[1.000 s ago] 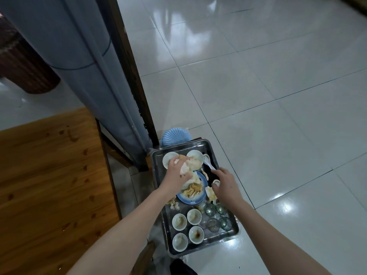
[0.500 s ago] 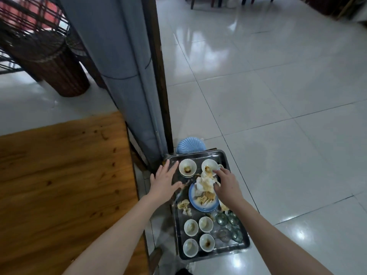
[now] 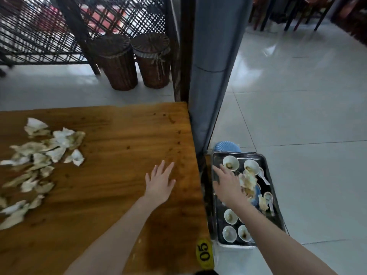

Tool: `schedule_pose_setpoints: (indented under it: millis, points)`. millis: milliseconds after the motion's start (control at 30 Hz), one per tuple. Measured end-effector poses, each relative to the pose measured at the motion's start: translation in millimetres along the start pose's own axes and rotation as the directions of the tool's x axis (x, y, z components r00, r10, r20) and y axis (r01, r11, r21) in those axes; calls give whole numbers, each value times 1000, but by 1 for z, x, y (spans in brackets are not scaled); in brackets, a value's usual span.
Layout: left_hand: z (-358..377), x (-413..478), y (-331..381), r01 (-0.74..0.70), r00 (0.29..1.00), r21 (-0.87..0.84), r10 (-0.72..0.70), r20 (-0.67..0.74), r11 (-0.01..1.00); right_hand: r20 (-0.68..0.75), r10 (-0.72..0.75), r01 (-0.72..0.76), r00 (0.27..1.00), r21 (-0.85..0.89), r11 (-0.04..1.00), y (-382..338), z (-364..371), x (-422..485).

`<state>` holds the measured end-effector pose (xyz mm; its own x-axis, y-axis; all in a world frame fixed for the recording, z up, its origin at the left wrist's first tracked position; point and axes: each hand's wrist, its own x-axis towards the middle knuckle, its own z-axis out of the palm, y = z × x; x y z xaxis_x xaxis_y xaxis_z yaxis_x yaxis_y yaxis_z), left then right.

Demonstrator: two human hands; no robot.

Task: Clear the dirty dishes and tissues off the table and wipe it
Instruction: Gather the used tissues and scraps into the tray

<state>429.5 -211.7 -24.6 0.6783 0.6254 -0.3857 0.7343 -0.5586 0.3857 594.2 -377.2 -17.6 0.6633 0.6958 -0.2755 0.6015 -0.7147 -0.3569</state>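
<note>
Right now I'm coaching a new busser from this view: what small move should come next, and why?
Probably sweep the left hand leftward to the used tissues. It hovers open and empty above the wooden table, the dishes already sit in the metal tray where the right hand is, and the tissues are all that remains on the visible tabletop.

A pale, glossy tiled floor [image 3: 297, 120] fills the right side, with soft window light reflected on it at far right. A dark wooden post [image 3: 183, 56] and a grey fabric-covered column [image 3: 214, 66] stand at the far right corner of the wooden tabletop [image 3: 123, 135]. Far left, two woven brown stools [image 3: 117, 62] sit before a dark lattice screen [image 3: 59, 26], and dark chair legs [image 3: 290, 18] show far right.
</note>
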Motion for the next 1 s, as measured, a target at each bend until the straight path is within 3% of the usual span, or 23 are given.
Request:
schedule_pose_setpoints:
  millis: [267, 600, 1000]
  points:
    - [-44, -97, -151, 150, 984, -71, -155, -85, 986, -18, -168, 167, 986, -57, 984, -148, 59, -48]
    - [-88, -180, -291, 356, 903, -182, -388, -184, 917, 97, -309, 321, 946, -158, 934, -303, 117, -69]
    - [-91, -257, -408, 555, 751, -333, -631, -193, 762, 298, -506, 545, 810, -63, 836, -432, 182, -79]
